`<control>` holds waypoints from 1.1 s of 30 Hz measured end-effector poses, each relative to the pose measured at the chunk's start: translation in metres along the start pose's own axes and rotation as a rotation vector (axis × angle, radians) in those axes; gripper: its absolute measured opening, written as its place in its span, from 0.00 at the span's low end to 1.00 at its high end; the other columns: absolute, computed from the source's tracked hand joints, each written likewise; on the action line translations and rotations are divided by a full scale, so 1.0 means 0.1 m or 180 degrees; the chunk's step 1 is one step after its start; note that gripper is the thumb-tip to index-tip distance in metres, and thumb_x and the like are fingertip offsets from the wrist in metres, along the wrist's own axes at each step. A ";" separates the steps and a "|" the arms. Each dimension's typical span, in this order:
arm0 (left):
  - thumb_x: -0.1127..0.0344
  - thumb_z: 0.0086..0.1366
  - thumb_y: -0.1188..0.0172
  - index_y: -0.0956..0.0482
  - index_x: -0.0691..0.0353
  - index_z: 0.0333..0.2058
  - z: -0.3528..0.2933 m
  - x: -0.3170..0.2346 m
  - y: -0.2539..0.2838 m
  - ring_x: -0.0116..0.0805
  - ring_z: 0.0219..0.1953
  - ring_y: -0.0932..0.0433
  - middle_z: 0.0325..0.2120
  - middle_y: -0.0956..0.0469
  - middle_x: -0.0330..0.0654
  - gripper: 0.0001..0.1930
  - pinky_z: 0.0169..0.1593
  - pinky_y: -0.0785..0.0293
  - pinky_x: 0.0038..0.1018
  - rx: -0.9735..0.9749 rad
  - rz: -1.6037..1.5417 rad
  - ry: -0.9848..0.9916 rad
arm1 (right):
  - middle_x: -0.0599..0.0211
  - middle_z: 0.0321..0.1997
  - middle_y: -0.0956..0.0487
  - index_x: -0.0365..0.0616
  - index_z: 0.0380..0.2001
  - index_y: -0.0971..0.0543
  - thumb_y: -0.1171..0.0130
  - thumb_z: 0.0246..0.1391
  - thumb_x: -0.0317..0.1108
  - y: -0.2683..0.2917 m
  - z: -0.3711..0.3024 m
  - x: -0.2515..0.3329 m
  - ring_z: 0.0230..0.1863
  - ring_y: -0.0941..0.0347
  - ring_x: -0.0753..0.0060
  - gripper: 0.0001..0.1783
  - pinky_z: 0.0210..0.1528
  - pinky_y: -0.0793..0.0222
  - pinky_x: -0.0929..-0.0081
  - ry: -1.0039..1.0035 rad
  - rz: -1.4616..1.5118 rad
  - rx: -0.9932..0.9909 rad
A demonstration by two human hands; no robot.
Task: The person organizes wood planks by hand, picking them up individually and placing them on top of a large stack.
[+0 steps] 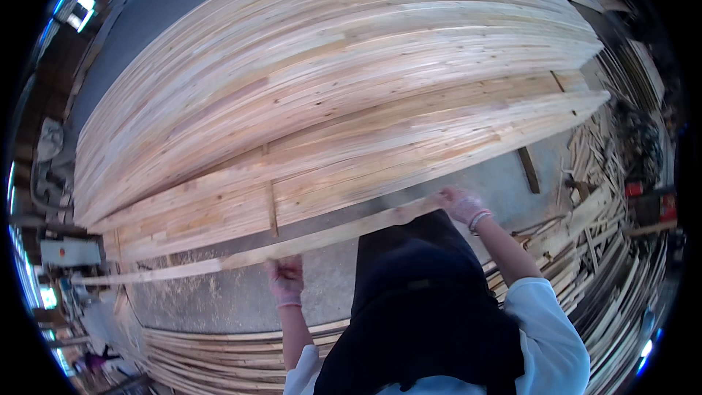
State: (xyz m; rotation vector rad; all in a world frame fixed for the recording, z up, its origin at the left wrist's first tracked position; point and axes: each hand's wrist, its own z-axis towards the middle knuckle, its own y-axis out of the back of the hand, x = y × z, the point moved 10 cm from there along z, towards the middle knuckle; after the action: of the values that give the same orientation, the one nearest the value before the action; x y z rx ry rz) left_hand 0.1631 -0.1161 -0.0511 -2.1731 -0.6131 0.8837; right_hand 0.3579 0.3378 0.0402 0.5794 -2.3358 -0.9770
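A long, thin wooden strip (329, 235) stretches across in front of me, from near my right hand far out to the left. My left hand (286, 283) is closed at the strip's lower edge, around its middle; its fingers are somewhat blurred. Near the strip's right end, my right hand (465, 207) grips it with bent fingers. Both hands seem to wear thin, pale gloves. Just beyond the strip lies a large stack of pale wooden strips (344, 44), with a lower, nearer stack (380, 172) along its front side.
Narrow wooden cross-pieces (271, 208) stick out of the nearer stack. Long strips (219, 351) lie on the floor at the lower left. A heap of offcuts (592, 157) and more loose strips (603, 271) lie to the right. Wood shavings (197, 289) dot the concrete floor (322, 278).
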 end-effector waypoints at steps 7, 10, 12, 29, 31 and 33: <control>0.50 0.59 0.41 0.26 0.60 0.46 0.13 1.30 -0.15 0.37 0.33 0.22 0.34 0.21 0.41 0.22 0.49 0.26 0.37 0.0201 0.0749 0.1303 | 0.48 0.51 0.25 0.43 0.50 0.26 0.56 0.51 0.66 -0.67 -0.15 1.45 0.55 0.31 0.48 0.38 0.57 0.38 0.60 0.1364 -0.0102 0.1378; 0.48 0.57 0.39 0.27 0.60 0.49 -0.02 1.70 -1.29 0.36 0.36 0.22 0.36 0.21 0.40 0.27 0.49 0.27 0.35 0.0512 0.0711 0.1028 | 0.50 0.48 0.24 0.45 0.48 0.25 0.55 0.52 0.63 -0.75 -0.16 1.79 0.51 0.29 0.48 0.34 0.53 0.34 0.58 0.2143 -0.0250 0.1546; 0.52 0.60 0.40 0.24 0.55 0.34 0.17 1.52 -0.88 0.34 0.30 0.24 0.26 0.23 0.36 0.14 0.46 0.27 0.35 -0.0380 0.0475 0.0784 | 0.50 0.43 0.22 0.46 0.47 0.25 0.53 0.52 0.59 -0.86 0.09 1.70 0.47 0.26 0.48 0.30 0.49 0.32 0.57 0.2266 -0.0478 0.1426; 0.56 0.57 0.46 0.32 0.49 0.18 0.21 1.25 -0.56 0.30 0.23 0.34 0.17 0.35 0.32 0.11 0.46 0.30 0.39 -0.1073 -0.0716 -0.0195 | 0.67 0.40 0.20 0.54 0.36 0.20 0.44 0.49 0.41 1.14 3.01 -0.65 0.47 0.26 0.65 0.12 0.46 0.36 0.61 0.0661 -0.2801 -0.0482; 0.51 0.61 0.50 0.34 0.52 0.19 0.04 1.57 -0.55 0.32 0.24 0.34 0.17 0.37 0.33 0.16 0.45 0.29 0.39 -0.2177 -0.0978 -0.0045 | 0.69 0.39 0.19 0.56 0.35 0.19 0.45 0.48 0.39 0.98 3.23 -0.73 0.45 0.24 0.66 0.11 0.43 0.35 0.62 0.0505 -0.3111 -0.0387; 0.49 0.66 0.54 0.34 0.53 0.20 -0.07 1.76 -0.56 0.34 0.24 0.34 0.17 0.37 0.34 0.19 0.42 0.27 0.39 -0.2103 -0.1160 -0.0009 | 0.70 0.36 0.18 0.58 0.31 0.18 0.46 0.49 0.38 0.90 3.28 -0.67 0.42 0.23 0.65 0.09 0.41 0.34 0.64 0.0568 -0.3310 -0.0461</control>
State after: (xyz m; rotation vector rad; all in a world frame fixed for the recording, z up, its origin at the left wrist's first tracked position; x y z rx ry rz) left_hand 0.2748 0.0288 -0.0767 -2.4920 -1.4063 0.5262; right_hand 0.1891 0.6025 -0.1081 1.8104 -1.7095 -1.4063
